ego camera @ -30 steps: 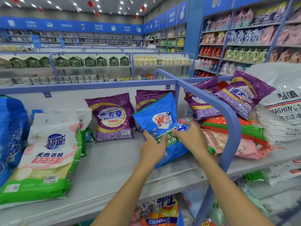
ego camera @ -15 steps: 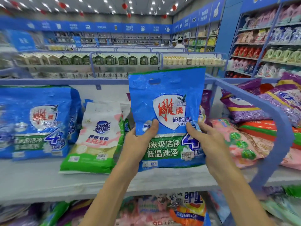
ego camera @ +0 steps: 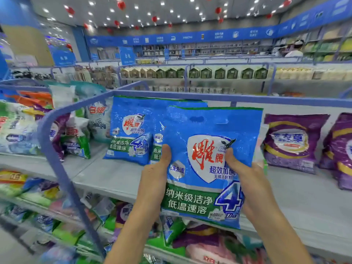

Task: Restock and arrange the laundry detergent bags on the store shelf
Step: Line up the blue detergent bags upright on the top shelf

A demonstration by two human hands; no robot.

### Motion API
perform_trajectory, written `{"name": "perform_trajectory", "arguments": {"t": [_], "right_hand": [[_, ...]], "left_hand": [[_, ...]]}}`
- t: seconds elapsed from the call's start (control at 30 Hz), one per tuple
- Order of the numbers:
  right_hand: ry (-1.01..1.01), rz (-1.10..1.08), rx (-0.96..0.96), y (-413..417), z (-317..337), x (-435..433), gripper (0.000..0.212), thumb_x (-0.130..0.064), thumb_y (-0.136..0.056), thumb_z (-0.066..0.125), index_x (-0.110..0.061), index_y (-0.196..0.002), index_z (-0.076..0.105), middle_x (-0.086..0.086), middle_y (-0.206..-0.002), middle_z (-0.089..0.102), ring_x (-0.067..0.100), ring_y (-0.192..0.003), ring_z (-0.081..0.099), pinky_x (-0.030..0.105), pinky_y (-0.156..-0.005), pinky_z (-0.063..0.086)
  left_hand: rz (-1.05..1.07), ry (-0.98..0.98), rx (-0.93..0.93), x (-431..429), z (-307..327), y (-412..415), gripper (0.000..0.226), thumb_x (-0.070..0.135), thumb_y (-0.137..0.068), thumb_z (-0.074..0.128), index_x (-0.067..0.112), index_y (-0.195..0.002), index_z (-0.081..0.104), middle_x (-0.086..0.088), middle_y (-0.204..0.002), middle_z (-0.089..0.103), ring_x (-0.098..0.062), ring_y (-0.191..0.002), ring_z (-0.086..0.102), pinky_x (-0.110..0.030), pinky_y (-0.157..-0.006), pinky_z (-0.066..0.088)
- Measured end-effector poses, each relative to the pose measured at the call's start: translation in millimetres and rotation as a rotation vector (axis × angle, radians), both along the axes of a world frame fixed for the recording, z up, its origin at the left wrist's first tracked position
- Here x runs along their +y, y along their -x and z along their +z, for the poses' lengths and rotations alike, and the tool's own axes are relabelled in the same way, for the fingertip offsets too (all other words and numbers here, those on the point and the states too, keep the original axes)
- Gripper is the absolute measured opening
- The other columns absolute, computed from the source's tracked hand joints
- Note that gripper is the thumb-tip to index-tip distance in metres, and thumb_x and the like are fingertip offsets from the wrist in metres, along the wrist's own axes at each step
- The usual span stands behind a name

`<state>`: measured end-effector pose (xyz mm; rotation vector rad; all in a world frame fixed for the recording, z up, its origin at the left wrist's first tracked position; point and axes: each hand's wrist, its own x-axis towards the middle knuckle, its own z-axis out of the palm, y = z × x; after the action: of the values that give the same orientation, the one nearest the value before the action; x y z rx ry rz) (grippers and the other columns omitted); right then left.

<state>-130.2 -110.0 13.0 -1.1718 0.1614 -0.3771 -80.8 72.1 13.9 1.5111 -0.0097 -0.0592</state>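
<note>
We hold a blue detergent bag (ego camera: 209,126) upright, over the front edge of the grey shelf (ego camera: 114,176). Our left grip (ego camera: 152,180) curls round its left edge, thumb pressed on the front; our right grip (ego camera: 249,185) clasps the right edge the same way. Behind it, to the left, matching blue bags (ego camera: 131,130) stand on the shelf, and purple bags (ego camera: 293,141) stand to the right.

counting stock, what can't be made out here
Head view:
Fingers of left hand and right hand: behind the held blue bag, only thumbs show.
Second shelved blue bag: mostly behind the held bag.
Rightmost purple bag: cut by frame edge.
Lower-shelf bags: blurred.
</note>
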Motion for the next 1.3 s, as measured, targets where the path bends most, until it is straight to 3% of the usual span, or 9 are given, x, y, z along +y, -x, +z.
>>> {"name": "perform_trajectory", "arguments": {"t": [0.13, 0.27, 0.4, 0.57, 0.7, 0.9, 1.03, 1.17, 1.3], "right_hand": [[-0.031, 0.021, -0.018, -42.8, -2.9, 68.3, 0.037, -0.043, -0.089, 0.067, -0.014, -0.11, 0.076, 0.01, -0.105, 0.079, 0.029, -0.095, 0.077, 0.043, -0.081, 0.062], [0.064, 0.122, 0.061, -90.4, -17.5, 120.2, 0.08, -0.066, -0.072, 0.082, -0.026, -0.138, 0.062, -0.003, -0.134, 0.069, 0.02, -0.118, 0.069, 0.047, -0.102, 0.052], [0.174, 0.093, 0.072, -126.4, -25.7, 173.2, 0.025, -0.038, -0.093, 0.073, -0.024, -0.114, 0.071, -0.009, -0.1, 0.08, 0.01, -0.083, 0.076, 0.024, -0.065, 0.057], [0.207, -0.093, 0.056, -181.7, -26.2, 212.7, 0.007, -0.03, -0.101, 0.064, -0.028, -0.102, 0.07, -0.014, -0.09, 0.075, 0.014, -0.086, 0.069, 0.032, -0.078, 0.054], [0.251, -0.12, 0.114, -218.4, -32.0, 221.8, 0.01, -0.032, -0.102, 0.062, -0.025, -0.1, 0.069, -0.009, -0.096, 0.074, 0.017, -0.087, 0.067, 0.028, -0.074, 0.051], [0.448, -0.122, 0.22, -226.2, -34.8, 222.0, 0.02, -0.037, -0.104, 0.054, -0.021, -0.111, 0.064, -0.002, -0.084, 0.061, 0.016, -0.069, 0.053, 0.02, -0.05, 0.041], [0.409, -0.089, 0.186, -215.4, -43.0, 217.0, 0.035, -0.043, -0.094, 0.071, -0.028, -0.122, 0.058, -0.011, -0.105, 0.072, 0.01, -0.089, 0.069, 0.031, -0.084, 0.059], [0.627, -0.028, 0.236, -199.8, -60.3, 223.5, 0.096, -0.041, -0.059, 0.093, -0.03, -0.13, 0.031, -0.009, -0.126, 0.06, 0.012, -0.11, 0.064, 0.037, -0.098, 0.052], [0.836, -0.042, 0.195, -198.3, -79.3, 223.1, 0.103, -0.023, -0.067, 0.092, -0.032, -0.14, 0.021, -0.005, -0.138, 0.051, 0.017, -0.121, 0.059, 0.042, -0.102, 0.052]], "left_hand": [[0.089, -0.009, -0.021, 78.8, -6.1, -43.8, 0.087, 0.095, -0.066, 0.055, 0.012, -0.085, 0.073, -0.015, -0.091, 0.076, -0.039, -0.084, 0.073, -0.061, -0.086, 0.055], [0.151, -0.004, -0.065, 144.4, -11.1, -93.2, 0.094, 0.098, -0.061, 0.053, 0.01, -0.087, 0.07, -0.012, -0.088, 0.067, -0.032, -0.075, 0.06, -0.043, -0.075, 0.045], [0.166, -0.062, -0.078, 182.7, -4.4, -135.8, 0.081, 0.094, -0.069, 0.045, 0.016, -0.084, 0.06, -0.009, -0.079, 0.055, -0.021, -0.066, 0.045, -0.034, -0.063, 0.031], [0.172, -0.083, -0.092, 193.4, -2.8, -194.7, 0.076, 0.075, -0.089, 0.049, 0.0, -0.085, 0.066, -0.012, -0.077, 0.064, -0.019, -0.068, 0.051, -0.034, -0.064, 0.035], [0.227, -0.104, -0.118, 191.4, -12.7, -237.0, 0.06, 0.06, -0.098, 0.052, 0.015, -0.059, 0.048, -0.004, -0.063, 0.053, -0.022, -0.063, 0.045, -0.037, -0.063, 0.031], [0.276, -0.141, -0.114, 180.1, -32.0, -267.3, 0.053, 0.054, -0.1, 0.054, 0.017, -0.062, 0.054, -0.001, -0.061, 0.057, -0.019, -0.059, 0.048, -0.035, -0.064, 0.035], [0.326, -0.197, -0.185, 179.8, -40.0, -258.6, 0.048, 0.046, -0.104, 0.049, 0.008, -0.074, 0.054, -0.001, -0.068, 0.057, -0.019, -0.065, 0.051, -0.035, -0.06, 0.033], [0.268, -0.258, -0.181, 182.2, -34.4, -242.7, 0.036, 0.046, -0.1, 0.056, 0.016, -0.118, 0.062, 0.002, -0.105, 0.07, -0.014, -0.09, 0.065, -0.031, -0.07, 0.047], [-0.061, -0.366, -0.242, 203.4, -46.0, -226.0, 0.091, 0.03, -0.066, 0.094, 0.029, -0.137, 0.038, 0.01, -0.125, 0.064, -0.014, -0.111, 0.065, -0.038, -0.098, 0.051]]}}
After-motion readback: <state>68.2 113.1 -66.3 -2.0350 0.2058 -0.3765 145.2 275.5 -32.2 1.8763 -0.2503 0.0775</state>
